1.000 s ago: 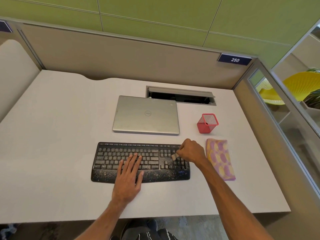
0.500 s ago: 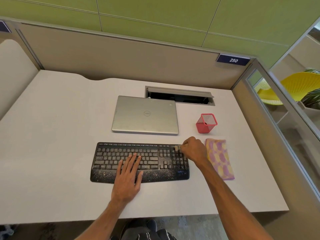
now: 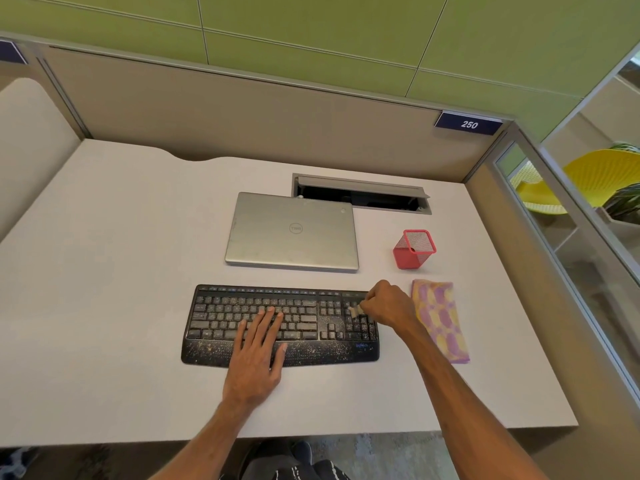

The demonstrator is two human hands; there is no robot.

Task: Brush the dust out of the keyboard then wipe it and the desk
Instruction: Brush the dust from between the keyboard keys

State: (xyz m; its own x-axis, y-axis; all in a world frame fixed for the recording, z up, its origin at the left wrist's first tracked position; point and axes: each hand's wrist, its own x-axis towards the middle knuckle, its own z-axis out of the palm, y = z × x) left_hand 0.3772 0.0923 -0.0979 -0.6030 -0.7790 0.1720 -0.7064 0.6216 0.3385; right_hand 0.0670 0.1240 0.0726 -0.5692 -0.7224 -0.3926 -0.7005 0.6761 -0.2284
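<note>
Nearest, the left hand point(image 3: 258, 355) lies flat with straight fingers across the palm rest and lower key rows of the keyboard point(image 3: 221, 315), which sits crosswise on the desk point(image 3: 104, 306), speckled with pale dust. The board looks light and stiff and would likely skate on the smooth top, so pressing down on it this way seems the right hold. At its right end, the right hand point(image 3: 389, 304) has its fingers curled round a small brush point(image 3: 355, 310), bristles down on the number pad; a light touch should do, since keycaps can pop off. Just beside that hand lies a folded cloth point(image 3: 440, 317), soft and limp, best gathered in a bunch. Farther back stand a red mesh cup point(image 3: 414, 251) and a closed laptop point(image 3: 292, 230).
</note>
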